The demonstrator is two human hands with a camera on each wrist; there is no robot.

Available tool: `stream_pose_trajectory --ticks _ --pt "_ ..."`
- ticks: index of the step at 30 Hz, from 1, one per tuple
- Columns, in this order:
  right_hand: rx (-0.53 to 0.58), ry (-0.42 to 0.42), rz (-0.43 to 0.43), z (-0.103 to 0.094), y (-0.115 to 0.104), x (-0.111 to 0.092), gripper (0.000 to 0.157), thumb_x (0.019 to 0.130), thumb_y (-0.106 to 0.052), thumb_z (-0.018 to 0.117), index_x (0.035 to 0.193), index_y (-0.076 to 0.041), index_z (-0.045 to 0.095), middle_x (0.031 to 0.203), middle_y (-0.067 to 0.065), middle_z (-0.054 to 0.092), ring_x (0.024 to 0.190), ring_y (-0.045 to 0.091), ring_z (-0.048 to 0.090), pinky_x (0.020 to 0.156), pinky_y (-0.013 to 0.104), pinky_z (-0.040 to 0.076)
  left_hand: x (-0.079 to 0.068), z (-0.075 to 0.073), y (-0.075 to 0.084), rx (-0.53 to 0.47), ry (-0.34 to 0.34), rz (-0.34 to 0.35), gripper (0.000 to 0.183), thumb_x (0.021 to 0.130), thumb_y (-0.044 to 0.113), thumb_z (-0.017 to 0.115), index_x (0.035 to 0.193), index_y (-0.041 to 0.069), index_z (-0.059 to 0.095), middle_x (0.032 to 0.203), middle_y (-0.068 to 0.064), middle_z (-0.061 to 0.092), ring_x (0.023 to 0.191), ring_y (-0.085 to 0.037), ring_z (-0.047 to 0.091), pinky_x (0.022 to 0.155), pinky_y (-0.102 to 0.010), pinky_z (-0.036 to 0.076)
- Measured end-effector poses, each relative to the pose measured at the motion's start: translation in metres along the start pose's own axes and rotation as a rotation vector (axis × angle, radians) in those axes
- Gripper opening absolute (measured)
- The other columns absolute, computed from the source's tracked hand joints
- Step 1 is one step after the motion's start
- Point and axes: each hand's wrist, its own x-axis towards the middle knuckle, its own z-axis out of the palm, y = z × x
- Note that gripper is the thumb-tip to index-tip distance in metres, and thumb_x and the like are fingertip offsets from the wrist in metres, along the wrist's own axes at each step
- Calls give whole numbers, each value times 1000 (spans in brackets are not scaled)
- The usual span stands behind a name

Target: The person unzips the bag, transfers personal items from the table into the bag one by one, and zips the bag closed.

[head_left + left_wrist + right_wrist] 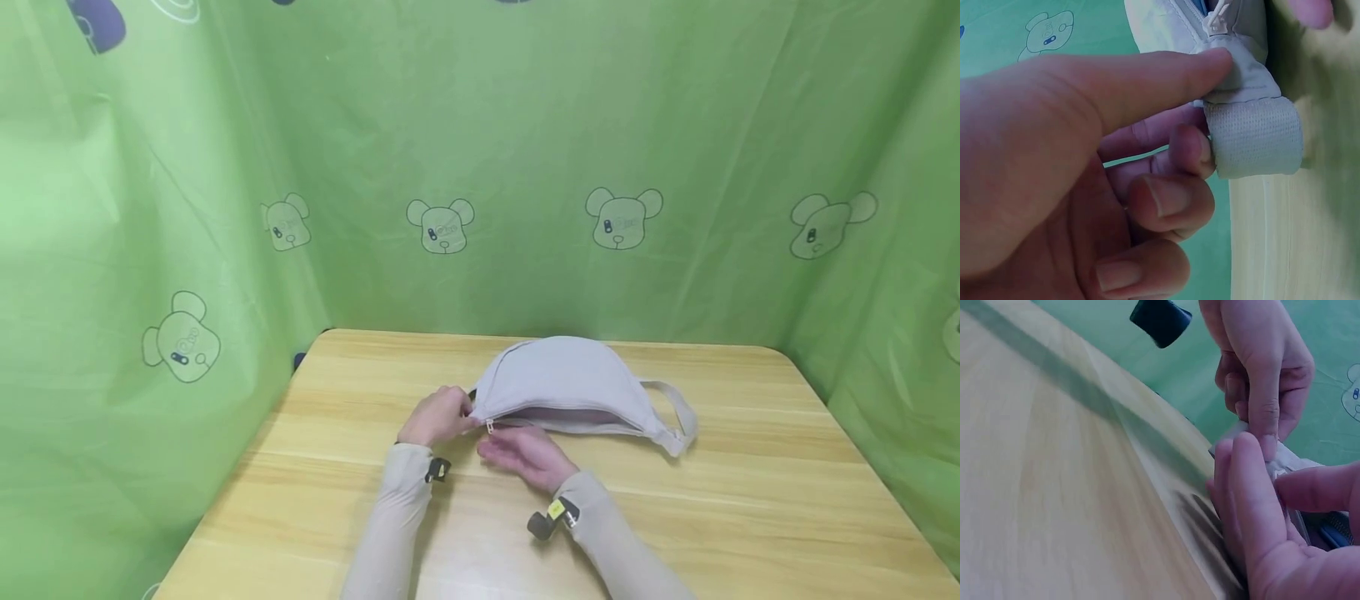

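A light grey waist bag (562,375) lies on the table with its long front zipper parted, so a strip of the inside shows. My left hand (438,414) pinches the bag's left end; in the left wrist view its thumb (1210,65) presses on the fabric tab just behind the zipper slider (1216,24), above a folded webbing loop (1257,137). My right hand (528,456) is just in front of the zipper pull (490,426), its fingers extended. In the right wrist view, the right thumb (1316,487) comes right up to the zipper's end.
The bag's strap (678,408) loops out at its right end on the wooden table (712,517). Green curtains (525,125) with bear-head prints surround the table at the back and sides. A dark camera mount (551,517) sits on the right wrist.
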Motion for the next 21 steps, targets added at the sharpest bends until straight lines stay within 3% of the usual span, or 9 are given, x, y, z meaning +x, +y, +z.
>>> stream_pose_trajectory --ticks 7,14,21 --pt "114 -93 -15 -4 -2 -2 48 106 -2 44 148 18 33 153 33 44 130 26 62 118 36 47 0 -1 1 14 3 -6 14 92 23 78 85 11 76 68 4 59 57 -9 46 52 -24 41" --pt "171 -94 -13 -3 -3 -2 47 107 -5 46 148 14 35 138 17 61 126 20 63 118 34 48 1 -2 1 13 1 -15 12 91 23 78 87 12 77 71 3 63 59 -11 49 54 -25 44" --pt "197 -85 -27 -4 -3 -2 39 108 -5 45 144 9 44 135 16 63 127 20 63 119 35 46 1 -1 0 25 -2 -15 11 90 23 79 87 12 78 71 3 63 59 -11 50 54 -25 44"
